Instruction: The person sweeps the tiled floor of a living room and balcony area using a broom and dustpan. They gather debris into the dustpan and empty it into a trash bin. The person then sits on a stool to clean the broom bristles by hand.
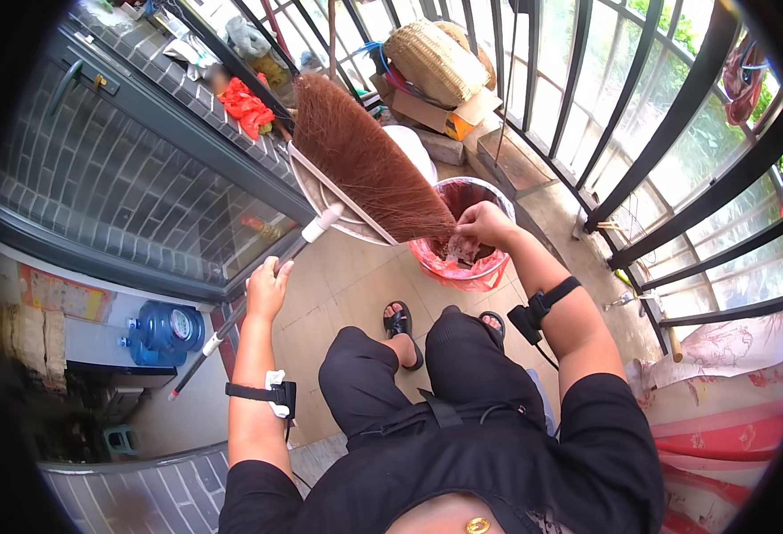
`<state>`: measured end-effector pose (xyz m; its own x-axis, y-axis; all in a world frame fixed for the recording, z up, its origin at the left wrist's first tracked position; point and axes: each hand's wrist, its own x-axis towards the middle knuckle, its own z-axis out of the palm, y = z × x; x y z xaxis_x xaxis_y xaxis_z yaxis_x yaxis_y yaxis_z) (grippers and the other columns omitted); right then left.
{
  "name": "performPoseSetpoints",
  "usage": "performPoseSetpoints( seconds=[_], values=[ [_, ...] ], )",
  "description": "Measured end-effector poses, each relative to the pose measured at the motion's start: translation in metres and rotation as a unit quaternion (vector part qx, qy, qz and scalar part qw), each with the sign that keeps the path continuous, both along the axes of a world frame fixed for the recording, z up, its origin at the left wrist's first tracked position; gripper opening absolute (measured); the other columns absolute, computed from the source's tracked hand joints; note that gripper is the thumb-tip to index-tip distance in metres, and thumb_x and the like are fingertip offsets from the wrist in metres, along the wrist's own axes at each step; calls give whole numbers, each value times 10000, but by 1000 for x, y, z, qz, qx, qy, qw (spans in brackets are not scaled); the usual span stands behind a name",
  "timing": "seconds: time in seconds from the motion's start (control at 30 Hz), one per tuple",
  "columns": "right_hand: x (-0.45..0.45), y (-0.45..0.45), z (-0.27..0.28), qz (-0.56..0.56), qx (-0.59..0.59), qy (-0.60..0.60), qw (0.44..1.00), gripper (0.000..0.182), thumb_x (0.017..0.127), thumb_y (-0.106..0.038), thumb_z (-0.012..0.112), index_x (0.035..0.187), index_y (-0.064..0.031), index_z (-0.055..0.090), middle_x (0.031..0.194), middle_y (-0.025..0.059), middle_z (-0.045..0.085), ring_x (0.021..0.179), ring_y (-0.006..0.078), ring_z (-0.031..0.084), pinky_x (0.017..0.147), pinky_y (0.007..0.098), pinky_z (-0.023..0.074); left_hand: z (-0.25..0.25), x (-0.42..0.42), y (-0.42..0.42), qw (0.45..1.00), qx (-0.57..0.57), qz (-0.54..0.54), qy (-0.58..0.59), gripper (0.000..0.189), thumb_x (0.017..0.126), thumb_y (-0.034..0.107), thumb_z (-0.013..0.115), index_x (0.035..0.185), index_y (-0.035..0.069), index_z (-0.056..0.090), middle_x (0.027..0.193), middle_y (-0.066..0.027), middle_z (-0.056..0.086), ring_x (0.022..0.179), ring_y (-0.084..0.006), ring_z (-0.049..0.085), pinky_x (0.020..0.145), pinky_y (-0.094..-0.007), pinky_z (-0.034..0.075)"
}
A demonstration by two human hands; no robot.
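Note:
My left hand [268, 288] grips the metal handle of a broom, whose lower end points down to the left. The broom's brown bristles [368, 160] are raised and face away from me, and their near corner hangs over a trash bin [510, 208] lined with a red plastic bag [461, 279]. At that corner, the fingertips of my right hand [488, 225] are pinched together over the bin's opening. Whether they hold debris or bristle tips cannot be told. Something pale and crumpled lies just below them in the bin.
Behind the bin stand a white container [413, 150] and an open cardboard box [425, 110] with a woven basket [435, 61] on it. Black metal bars [572, 87] run along the right. A glass door [131, 167] is on the left, near blue water jugs [168, 332].

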<state>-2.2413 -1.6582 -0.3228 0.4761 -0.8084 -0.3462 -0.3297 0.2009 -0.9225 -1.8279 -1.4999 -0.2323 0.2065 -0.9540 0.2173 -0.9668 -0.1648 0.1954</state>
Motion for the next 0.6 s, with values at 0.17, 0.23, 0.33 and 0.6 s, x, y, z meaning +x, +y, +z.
performPoseSetpoints(
  seconds=[0.17, 0.23, 0.33, 0.6],
  values=[
    [-38, -13, -13, -126, -29, 125, 984, 111, 762, -104, 704, 774, -4, 658, 584, 65, 613, 472, 136, 608, 412, 279, 492, -7, 5, 9, 999, -9, 25, -27, 360, 838, 411, 594, 911, 60, 570, 791, -152, 618, 786, -349, 588, 670, -453, 418],
    [-34, -17, -1, -110, -28, 168, 979, 214, 722, -135, 742, 864, -2, 652, 697, 102, 649, 600, 170, 648, 524, 292, 530, -6, 5, 12, 998, -20, 36, -41, 356, 827, 409, 608, 904, 63, 574, 780, -145, 617, 775, -341, 589, 667, -451, 417],
    [-10, -11, 19, -92, -295, 141, 941, 373, 680, -190, 773, 968, 0, 632, 878, 145, 662, 797, 220, 656, 699, 313, 532, -8, 0, 11, 997, -27, 47, -47, 355, 805, 407, 634, 897, 68, 583, 769, -142, 611, 776, -335, 586, 685, -456, 411],
    [44, -26, 98, -121, -213, -189, 951, 474, 840, -139, 615, 1267, -13, 452, 1093, 126, 601, 653, 164, 617, 602, 268, 509, -14, -25, 8, 996, -30, -16, -82, 348, 768, 402, 665, 852, 79, 564, 739, -112, 574, 752, -318, 559, 681, -442, 393]
  ],
)
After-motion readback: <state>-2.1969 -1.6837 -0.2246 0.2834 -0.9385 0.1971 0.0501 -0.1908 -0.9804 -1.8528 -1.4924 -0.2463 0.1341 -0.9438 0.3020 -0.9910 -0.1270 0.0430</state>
